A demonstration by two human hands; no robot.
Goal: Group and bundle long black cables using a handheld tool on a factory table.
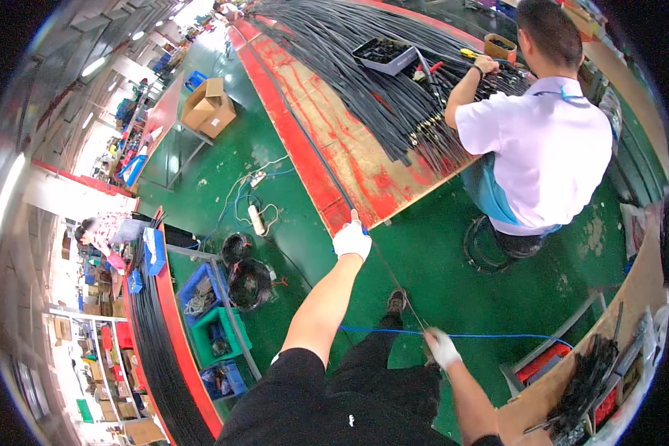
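My left hand (pixel 353 241), in a white glove with a bare fingertip, is closed at the near corner of the long red table (pixel 327 210). It grips the near end of a long black cable or tube (pixel 305 141) lying along the table's left edge; a bit of blue shows beside the fingers. A thin cord or rod (pixel 400 286) stretches from there down to my right hand (pixel 444 349). That hand, also white-gloved and slightly blurred, is closed around the cord low on my right. The cord's exact kind is hard to tell.
A person (pixel 543 149) sits at the table's right side by a spread of black cables (pixel 379 111). A blue hose or cable (pixel 490 336) crosses near my legs. Power strip (pixel 256 220), cable coils (pixel 249 284) and crates (pixel 219 333) lie left. A bench (pixel 572 375) stands right.
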